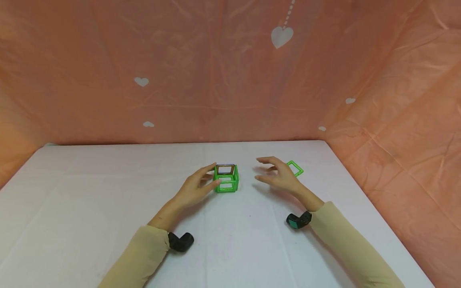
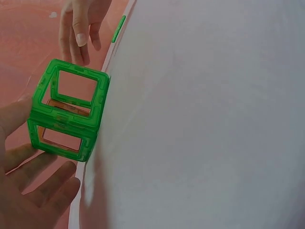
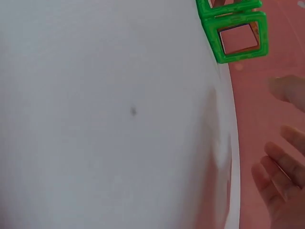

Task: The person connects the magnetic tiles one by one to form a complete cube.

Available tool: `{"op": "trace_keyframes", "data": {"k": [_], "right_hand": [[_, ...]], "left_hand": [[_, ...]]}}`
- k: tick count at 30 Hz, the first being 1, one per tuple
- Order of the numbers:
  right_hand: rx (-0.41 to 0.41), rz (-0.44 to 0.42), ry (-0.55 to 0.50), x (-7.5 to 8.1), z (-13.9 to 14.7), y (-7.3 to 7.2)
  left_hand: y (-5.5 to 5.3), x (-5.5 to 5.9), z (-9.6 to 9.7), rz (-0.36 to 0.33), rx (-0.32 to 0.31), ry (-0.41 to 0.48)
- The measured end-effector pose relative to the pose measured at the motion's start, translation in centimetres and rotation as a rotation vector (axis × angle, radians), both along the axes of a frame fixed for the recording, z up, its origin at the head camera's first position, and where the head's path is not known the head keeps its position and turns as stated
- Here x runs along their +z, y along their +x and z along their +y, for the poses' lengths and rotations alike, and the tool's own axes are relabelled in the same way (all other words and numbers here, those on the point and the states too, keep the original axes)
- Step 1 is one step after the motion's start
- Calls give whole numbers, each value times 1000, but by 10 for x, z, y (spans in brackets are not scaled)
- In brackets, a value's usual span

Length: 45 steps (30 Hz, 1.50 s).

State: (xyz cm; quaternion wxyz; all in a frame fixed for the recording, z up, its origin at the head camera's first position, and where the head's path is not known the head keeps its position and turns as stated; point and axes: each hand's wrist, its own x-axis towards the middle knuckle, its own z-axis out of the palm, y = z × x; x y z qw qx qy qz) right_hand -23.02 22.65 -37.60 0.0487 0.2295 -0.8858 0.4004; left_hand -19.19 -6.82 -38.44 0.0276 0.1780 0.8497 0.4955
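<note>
Green cube: I see the frame-sided green cube (image 2: 64,120) toward the far edge of the surface (image 1: 234,248), about midway between its left and right edges.
Inside the cube: its windows let me look right through; a brownish frame (image 2: 69,107) shows within the green outline, and I cannot tell which face it forms.
Left hand: my head feed has the left hand (image 1: 192,190) at the cube's left side, its grip holding that side, thumb at the near corner and index finger at the far one.
Right hand: the right hand (image 1: 281,176) hangs to the right of the cube, well apart from it, its grip wide, with thumb and fingers spread toward the cube.
Loose square: I make out a green square frame (image 1: 297,166) lying flat just beyond the right hand, toward the far right corner of the surface.
Surface: white cloth, lightly creased; the right wrist feed gives me a small dark speck (image 3: 133,111) on it.
Room: an orange backdrop (image 1: 201,60) rises along the far edge and the left and right edges, printed with white hearts (image 1: 282,37).
Sleeves: beige on both arms, a black device (image 1: 181,242) at the left wrist and another at the right.
</note>
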Motion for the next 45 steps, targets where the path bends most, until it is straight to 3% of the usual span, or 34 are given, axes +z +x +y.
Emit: {"op": "trace_keyframes", "data": {"k": [8,18,27,35,45], "right_hand": [[-80,9,-17,-2,11,2],[-221,-57,26,1,26,7],[-302,-103,5,7,43,8],[-379,-107,70,7,58,8],[-394,-157,98,5,67,10]], "left_hand": [[-2,-1,-2,3,9,-18],[-2,-1,-3,-39,33,-44],[-3,0,-4,-18,4,-24],[-3,1,-4,-13,-5,-27],[-3,0,-3,-22,-14,-34]]}}
